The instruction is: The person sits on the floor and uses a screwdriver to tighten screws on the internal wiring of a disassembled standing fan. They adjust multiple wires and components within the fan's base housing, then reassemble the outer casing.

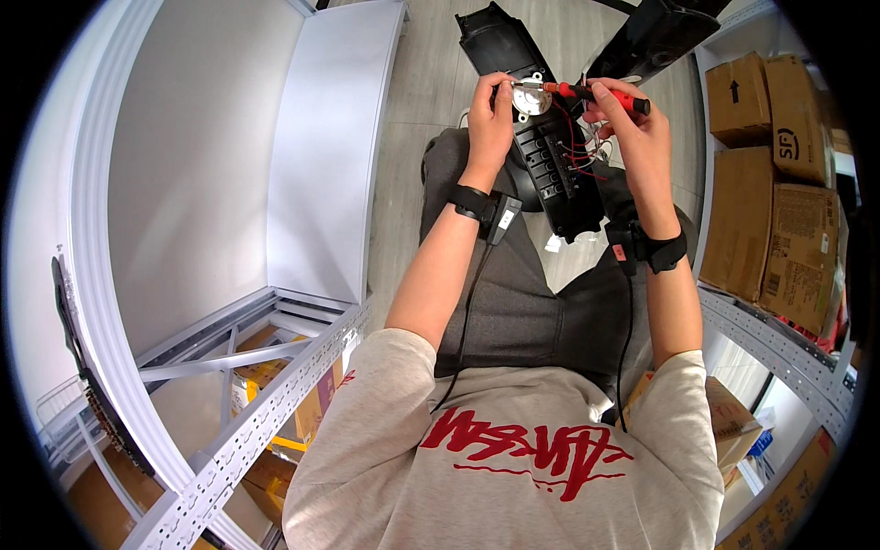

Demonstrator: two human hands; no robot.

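In my right hand (632, 124) is a screwdriver (576, 91) with a red and black handle. It lies nearly level, its thin shaft pointing left toward my left hand (492, 115). The left thumb and fingers are pinched together by the screwdriver's tip; what is between them is too small to make out. Just beneath the shaft sits a round silver metal part (532, 101) with small mounting ears. It rests on a long black plastic housing (573, 215) lying slantwise between my knees. Red and white wires (576, 156) run across the housing below my right hand.
A large black plastic piece (646, 46) stands beyond my right hand. Cardboard boxes (741, 211) fill a metal shelf on the right. To the left stands a white shelf rack (321, 156) with a perforated metal edge. Thin cables run from the black wrist straps on both arms.
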